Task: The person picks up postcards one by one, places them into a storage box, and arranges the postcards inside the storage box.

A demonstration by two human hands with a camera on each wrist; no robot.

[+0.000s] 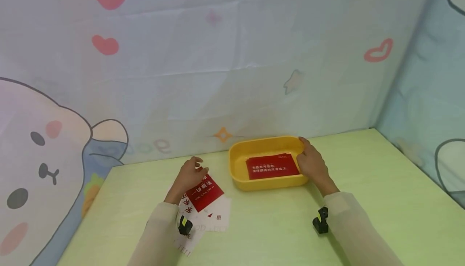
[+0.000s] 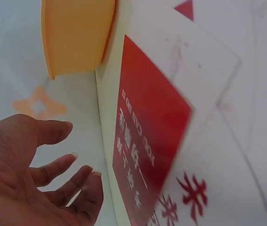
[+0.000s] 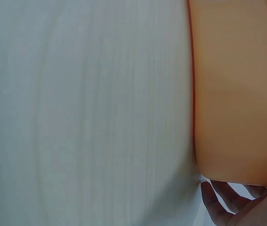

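A yellow tray (image 1: 267, 143) stands on the green table, and a red card with white writing (image 1: 272, 166) lies flat inside it. My right hand (image 1: 311, 163) grips the tray's right end, thumb on the rim. The right wrist view shows fingers (image 3: 225, 202) against the tray's wall (image 3: 237, 94). My left hand (image 1: 190, 175) hovers at the upper left edge of a second red card (image 1: 204, 192), which lies on a pile of white cards (image 1: 219, 215). In the left wrist view the left hand (image 2: 53, 174) is open beside the red card (image 2: 147, 155), with a gap between them.
The table (image 1: 363, 165) ends at a cartoon-printed cloth wall behind and on the right. White cards with red characters (image 2: 227, 155) fan out left of the tray (image 2: 77, 33). Black wrist cameras (image 1: 321, 219) sit on both sleeves.
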